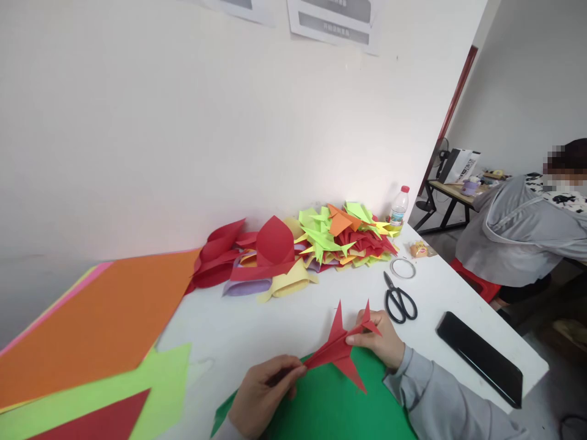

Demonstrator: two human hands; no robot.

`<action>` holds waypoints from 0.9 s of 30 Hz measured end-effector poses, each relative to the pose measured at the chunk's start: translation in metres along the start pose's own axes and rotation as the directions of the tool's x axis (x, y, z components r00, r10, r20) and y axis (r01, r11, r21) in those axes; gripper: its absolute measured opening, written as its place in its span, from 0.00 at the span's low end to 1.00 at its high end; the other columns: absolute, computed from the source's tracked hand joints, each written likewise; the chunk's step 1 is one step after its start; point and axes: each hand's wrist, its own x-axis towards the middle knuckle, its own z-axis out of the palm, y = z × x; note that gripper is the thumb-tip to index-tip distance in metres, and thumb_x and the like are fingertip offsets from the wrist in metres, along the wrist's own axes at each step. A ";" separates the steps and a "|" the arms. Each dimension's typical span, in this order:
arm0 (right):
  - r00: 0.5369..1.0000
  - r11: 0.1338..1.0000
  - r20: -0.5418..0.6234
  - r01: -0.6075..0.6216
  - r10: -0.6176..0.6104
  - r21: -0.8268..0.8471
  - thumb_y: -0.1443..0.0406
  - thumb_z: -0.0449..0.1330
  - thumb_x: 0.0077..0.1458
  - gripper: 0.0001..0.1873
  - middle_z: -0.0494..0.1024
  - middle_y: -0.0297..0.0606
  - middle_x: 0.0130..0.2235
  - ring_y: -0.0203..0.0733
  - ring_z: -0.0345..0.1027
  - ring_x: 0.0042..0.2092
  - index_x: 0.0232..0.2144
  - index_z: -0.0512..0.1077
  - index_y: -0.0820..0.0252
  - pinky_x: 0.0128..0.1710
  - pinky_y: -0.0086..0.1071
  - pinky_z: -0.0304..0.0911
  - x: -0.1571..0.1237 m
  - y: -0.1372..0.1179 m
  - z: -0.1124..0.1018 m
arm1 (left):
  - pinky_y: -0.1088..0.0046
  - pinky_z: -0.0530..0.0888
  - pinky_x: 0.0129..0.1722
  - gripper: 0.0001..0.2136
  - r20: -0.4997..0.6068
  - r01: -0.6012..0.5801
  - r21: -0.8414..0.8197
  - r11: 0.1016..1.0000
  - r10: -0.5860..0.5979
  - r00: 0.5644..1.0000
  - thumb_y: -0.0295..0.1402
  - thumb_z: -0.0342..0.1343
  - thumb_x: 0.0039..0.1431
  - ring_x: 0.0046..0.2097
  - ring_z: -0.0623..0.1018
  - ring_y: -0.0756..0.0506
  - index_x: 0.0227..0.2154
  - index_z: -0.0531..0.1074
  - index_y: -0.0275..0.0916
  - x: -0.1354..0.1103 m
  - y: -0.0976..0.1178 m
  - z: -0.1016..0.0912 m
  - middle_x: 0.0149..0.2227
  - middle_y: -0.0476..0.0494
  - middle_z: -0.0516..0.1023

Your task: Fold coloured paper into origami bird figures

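A folded red paper plane [340,349] is held low over a dark green sheet [328,406] at the table's near edge. My left hand [261,394] pinches the plane's pointed nose, fingers closed. My right hand [383,338] grips the tail end between thumb and fingers, in a grey sleeve. The plane's two fins stick up beside my right hand.
Black scissors [400,300], a tape ring [402,267] and a black phone [479,357] lie to the right. A heap of folded coloured paper shapes [321,244] and a water bottle [398,209] stand by the wall. Large orange [101,318] and lime sheets lie left. Another person in grey [518,232] sits at the right.
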 end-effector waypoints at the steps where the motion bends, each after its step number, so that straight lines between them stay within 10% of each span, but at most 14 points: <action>1: 1.000 0.999 0.017 0.025 -0.024 -0.026 0.55 0.72 0.36 0.17 0.67 0.29 0.18 0.32 0.57 0.23 0.17 0.74 0.61 0.24 0.28 0.54 0.000 0.000 -0.001 | 0.74 0.65 0.23 0.14 0.004 -0.005 0.016 1.000 0.005 1.000 0.47 0.60 0.45 0.20 0.67 0.49 0.18 0.75 0.42 0.001 -0.001 -0.001 0.15 0.51 0.68; 11: 0.996 0.998 0.056 0.066 -0.067 0.014 0.57 0.73 0.35 0.16 0.72 0.33 0.21 0.33 0.61 0.24 0.19 0.76 0.63 0.25 0.28 0.58 0.002 0.010 -0.002 | 0.74 0.65 0.23 0.18 -0.094 0.017 0.028 0.999 -0.015 0.995 0.53 0.61 0.43 0.20 0.67 0.48 0.18 0.74 0.42 0.009 -0.009 -0.012 0.13 0.52 0.67; 16: 0.981 0.995 -0.169 0.101 -0.096 0.018 0.56 0.72 0.39 0.16 0.70 0.31 0.18 0.33 0.60 0.22 0.18 0.74 0.63 0.24 0.29 0.57 0.003 -0.007 -0.017 | 0.72 0.68 0.23 0.22 -0.259 -0.018 -0.099 0.995 -0.009 0.966 0.58 0.60 0.41 0.19 0.69 0.48 0.24 0.76 0.42 0.012 -0.005 -0.016 0.16 0.50 0.72; 20: 0.842 0.979 -0.506 0.205 -0.185 -0.016 0.56 0.72 0.38 0.17 0.68 0.31 0.17 0.33 0.58 0.21 0.18 0.72 0.63 0.22 0.29 0.56 0.024 -0.044 -0.048 | 0.72 0.70 0.22 0.25 -0.332 -0.003 -0.108 0.994 -0.033 0.943 0.61 0.59 0.39 0.19 0.70 0.48 0.23 0.76 0.41 0.018 -0.008 -0.023 0.20 0.48 0.75; 27: 0.660 0.954 -0.694 0.264 -0.288 -0.144 0.51 0.68 0.43 0.21 0.76 0.36 0.28 0.38 0.67 0.30 0.28 0.72 0.64 0.27 0.29 0.60 0.139 -0.092 -0.099 | 0.71 0.72 0.23 0.26 -0.159 0.036 -0.025 0.999 -0.039 0.986 0.62 0.57 0.39 0.20 0.72 0.46 0.23 0.76 0.41 0.028 -0.024 -0.030 0.20 0.48 0.76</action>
